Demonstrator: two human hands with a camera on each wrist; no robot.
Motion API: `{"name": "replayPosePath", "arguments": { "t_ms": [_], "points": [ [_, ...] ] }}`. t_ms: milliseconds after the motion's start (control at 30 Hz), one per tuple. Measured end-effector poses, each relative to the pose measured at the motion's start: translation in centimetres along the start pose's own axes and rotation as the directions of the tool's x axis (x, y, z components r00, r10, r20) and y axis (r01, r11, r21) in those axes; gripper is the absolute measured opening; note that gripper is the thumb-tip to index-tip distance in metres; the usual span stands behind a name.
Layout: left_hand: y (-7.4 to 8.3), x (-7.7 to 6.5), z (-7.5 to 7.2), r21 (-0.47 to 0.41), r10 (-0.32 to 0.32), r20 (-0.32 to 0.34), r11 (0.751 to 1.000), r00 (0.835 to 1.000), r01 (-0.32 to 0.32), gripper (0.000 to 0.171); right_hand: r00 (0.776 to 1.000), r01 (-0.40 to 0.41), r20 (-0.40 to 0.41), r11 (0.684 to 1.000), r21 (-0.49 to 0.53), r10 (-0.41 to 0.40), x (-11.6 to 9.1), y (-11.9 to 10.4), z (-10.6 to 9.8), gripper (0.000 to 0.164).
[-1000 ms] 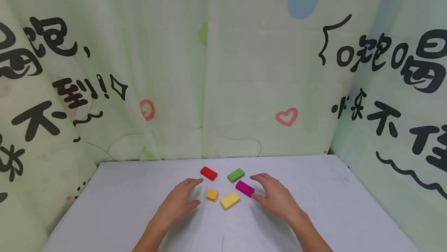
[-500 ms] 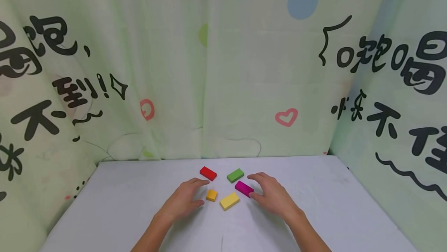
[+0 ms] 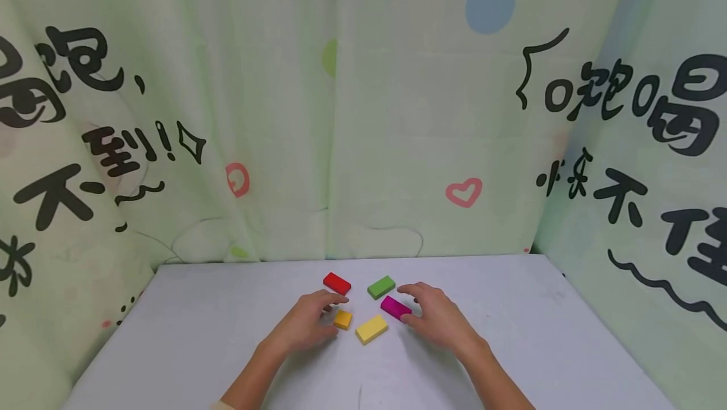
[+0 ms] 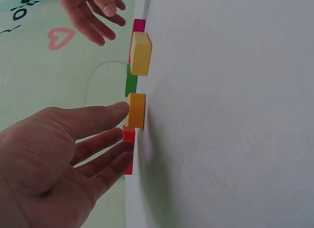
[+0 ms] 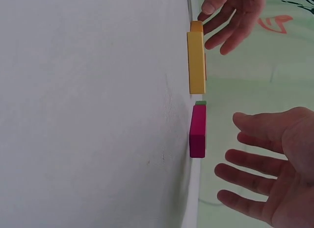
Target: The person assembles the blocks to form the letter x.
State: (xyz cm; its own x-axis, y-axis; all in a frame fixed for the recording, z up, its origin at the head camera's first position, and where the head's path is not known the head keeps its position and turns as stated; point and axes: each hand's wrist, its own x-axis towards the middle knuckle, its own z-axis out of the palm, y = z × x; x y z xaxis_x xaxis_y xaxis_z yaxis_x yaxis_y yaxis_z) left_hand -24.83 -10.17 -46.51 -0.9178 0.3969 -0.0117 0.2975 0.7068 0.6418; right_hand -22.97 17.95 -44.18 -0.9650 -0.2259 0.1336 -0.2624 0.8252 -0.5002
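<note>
In the head view my left hand (image 3: 307,323) hovers just left of a small orange block (image 3: 343,318), thumb on its near side and fingers reaching past its far side. In the left wrist view the thumb tip overlaps the edge of the orange block (image 4: 137,110); the fingers are spread and relaxed. My right hand (image 3: 438,316) is held beside a magenta block (image 3: 394,306), its thumb tip overlapping that block's right end in the head view. The right wrist view shows its fingers apart, with nothing between them. A pale yellow block (image 3: 372,330) lies between the two hands.
A red block (image 3: 337,282) and a green block (image 3: 381,287) lie farther back on the white tabletop (image 3: 199,334). Behind and at both sides hangs a pale green curtain (image 3: 392,107) with printed characters and shapes, meeting the table's back edge.
My left hand has moved right, to the orange block. The right hand has shifted slightly left toward the magenta block. The blocks keep their arrangement.
</note>
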Motion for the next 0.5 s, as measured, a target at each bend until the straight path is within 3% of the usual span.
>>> {"name": "replayPosePath", "arguments": {
  "t_ms": [500],
  "points": [
    [-0.58, 0.87, 0.23, -0.096, 0.087, 0.007, 0.992, 0.996, -0.086, 0.049, 1.000, -0.012, 0.023, 1.000, -0.017, 0.012, 0.52, -0.05, 0.40, 0.045]
  ]
}}
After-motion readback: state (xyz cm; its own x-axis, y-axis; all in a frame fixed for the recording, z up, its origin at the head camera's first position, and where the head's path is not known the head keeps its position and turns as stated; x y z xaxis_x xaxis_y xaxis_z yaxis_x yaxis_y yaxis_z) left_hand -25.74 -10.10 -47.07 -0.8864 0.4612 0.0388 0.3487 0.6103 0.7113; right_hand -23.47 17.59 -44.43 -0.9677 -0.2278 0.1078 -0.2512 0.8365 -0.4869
